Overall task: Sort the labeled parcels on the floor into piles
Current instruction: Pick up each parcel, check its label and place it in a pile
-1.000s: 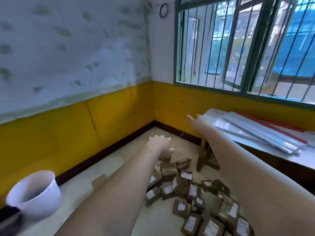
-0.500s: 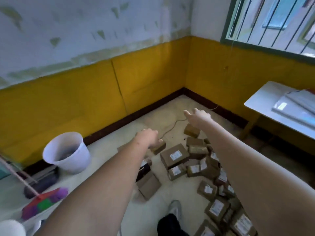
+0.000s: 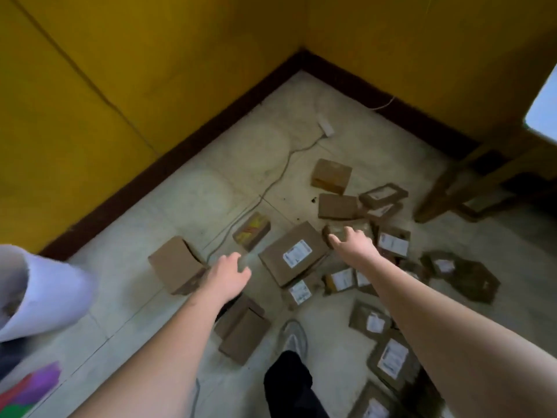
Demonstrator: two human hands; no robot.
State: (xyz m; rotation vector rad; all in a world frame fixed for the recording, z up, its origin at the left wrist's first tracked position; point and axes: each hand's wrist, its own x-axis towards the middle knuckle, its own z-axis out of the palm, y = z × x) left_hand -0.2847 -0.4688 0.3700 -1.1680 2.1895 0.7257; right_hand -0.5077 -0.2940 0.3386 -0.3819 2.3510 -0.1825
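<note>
head view, nearest: a shoe [image 3: 293, 337] on the floor [image 3: 168, 206] among brown parcels [image 3: 388, 356]. further out, the left hand [image 3: 226, 277] hangs empty, fingers loosely apart, and the right hand [image 3: 351, 244] reaches with fingers spread over a small parcel [image 3: 337, 230]. best to read each label before lifting. beyond, several parcels lie label-down; label print is unreadable, and contact can't be confirmed.

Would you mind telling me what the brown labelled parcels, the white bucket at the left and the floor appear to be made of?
The brown labelled parcels look like matte corrugated cardboard: flat brown faces, folded edges, white paper labels stuck on. The white bucket seems to be smooth plastic, with a thin rim and even colour, though it is blurred. The floor looks like pale, dull tile or concrete, with thin joint lines and stains; which one is unclear.
</note>
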